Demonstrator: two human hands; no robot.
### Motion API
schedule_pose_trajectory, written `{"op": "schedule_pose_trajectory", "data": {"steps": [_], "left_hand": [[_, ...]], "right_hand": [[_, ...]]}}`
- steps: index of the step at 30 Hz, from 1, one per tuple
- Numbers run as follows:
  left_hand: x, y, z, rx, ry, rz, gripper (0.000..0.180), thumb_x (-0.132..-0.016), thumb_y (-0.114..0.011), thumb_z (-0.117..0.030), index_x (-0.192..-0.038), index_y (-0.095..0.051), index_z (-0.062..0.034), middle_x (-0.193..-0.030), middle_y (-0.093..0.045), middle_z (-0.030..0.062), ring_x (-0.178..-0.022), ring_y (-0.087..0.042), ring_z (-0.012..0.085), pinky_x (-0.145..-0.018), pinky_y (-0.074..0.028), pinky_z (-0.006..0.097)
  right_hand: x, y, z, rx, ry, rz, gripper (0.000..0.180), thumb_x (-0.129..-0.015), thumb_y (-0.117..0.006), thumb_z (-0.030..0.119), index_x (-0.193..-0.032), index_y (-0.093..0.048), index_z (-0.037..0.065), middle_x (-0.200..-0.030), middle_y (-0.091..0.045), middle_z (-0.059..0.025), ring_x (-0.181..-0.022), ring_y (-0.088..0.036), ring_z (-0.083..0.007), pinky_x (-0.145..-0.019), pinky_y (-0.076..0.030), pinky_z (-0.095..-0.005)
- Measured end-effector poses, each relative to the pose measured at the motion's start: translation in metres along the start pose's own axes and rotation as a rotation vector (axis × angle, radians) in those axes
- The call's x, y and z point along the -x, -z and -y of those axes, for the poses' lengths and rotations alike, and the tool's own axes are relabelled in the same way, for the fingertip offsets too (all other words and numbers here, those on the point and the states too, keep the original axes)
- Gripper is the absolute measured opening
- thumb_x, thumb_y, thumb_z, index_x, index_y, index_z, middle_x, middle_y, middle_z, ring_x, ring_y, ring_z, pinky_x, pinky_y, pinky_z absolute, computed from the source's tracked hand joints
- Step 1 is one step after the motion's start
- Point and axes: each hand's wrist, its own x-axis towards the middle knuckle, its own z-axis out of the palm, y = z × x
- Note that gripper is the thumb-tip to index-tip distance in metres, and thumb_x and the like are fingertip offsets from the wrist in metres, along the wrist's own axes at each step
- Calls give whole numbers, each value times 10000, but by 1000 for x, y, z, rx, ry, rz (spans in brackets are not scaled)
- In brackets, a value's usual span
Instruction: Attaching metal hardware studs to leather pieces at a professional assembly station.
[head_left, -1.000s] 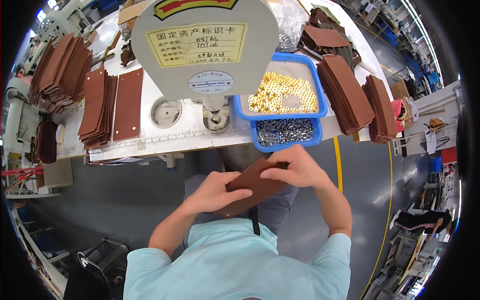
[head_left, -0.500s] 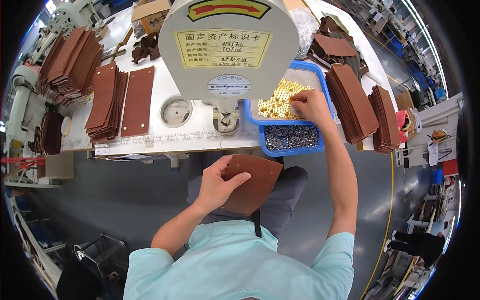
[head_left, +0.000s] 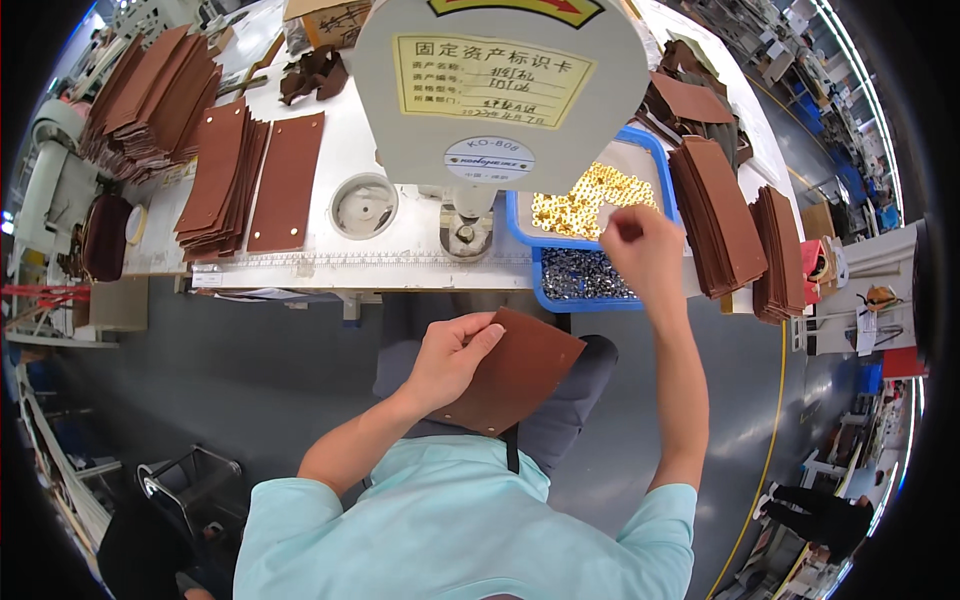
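My left hand (head_left: 455, 360) grips a brown leather panel (head_left: 525, 375) by its upper left edge, thumb on top, holding it above my lap. Small metal dots show near the panel's lower edge. My right hand (head_left: 648, 255) is over the near side of a blue tray (head_left: 662, 165) of gold ring-shaped eyelets (head_left: 585, 195). Its thumb and fingertips are pinched together, and whatever lies between them is hidden. Partly behind this hand is a smaller blue tray (head_left: 560, 304) of dark silver metal pieces (head_left: 578, 273).
A grey riveting press (head_left: 500, 105) overhangs the white table (head_left: 300, 255); its lower tool (head_left: 465, 235) stands by the front edge. Left of it are a round dish (head_left: 363, 207) and leather stacks (head_left: 215, 180). More leather stacks (head_left: 715, 215) lie right of the trays.
My right hand has lifted from the eyelets and come toward me. My left hand has shifted its grip on the panel's edge. The view has moved slightly.
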Motion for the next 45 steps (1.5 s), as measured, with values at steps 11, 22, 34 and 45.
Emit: {"op": "schedule_pose_trajectory", "data": {"steps": [11,22,34,45], "left_hand": [[3,-9,7,120,5,63,287,-1072,-580,-190,-1225,-700,21,-1014,-733,2,-908,-595,44,-787,-514,242],[13,-14,-2,-41,-50,85,280,-1016,-664,-160,-1239,-700,6,-1047,-767,56,-926,-680,94,-829,-546,262],[9,-21,0,-31,9,105,195,-892,-809,-87,-1063,-751,-11,-978,-763,40,-893,-679,71,-784,-549,245],[11,-17,10,-391,-726,132,241,-762,-829,21,-975,-765,-74,-902,-728,58,-754,-718,200,-665,-580,280]], "right_hand": [[102,-7,67,-148,373,235,158,-752,-784,15,-877,-704,68,-870,-671,-64,-766,-667,-252,-627,-553,-338],[98,8,69,-149,91,406,147,-821,-803,95,-956,-758,57,-879,-691,-61,-824,-665,-213,-728,-543,-326],[55,-13,-15,120,-3,408,174,-838,-764,125,-989,-787,40,-901,-705,-144,-826,-690,-366,-746,-550,-454],[55,-27,-20,290,140,368,95,-851,-744,112,-909,-750,36,-856,-694,-146,-798,-691,-358,-720,-556,-447]]}}
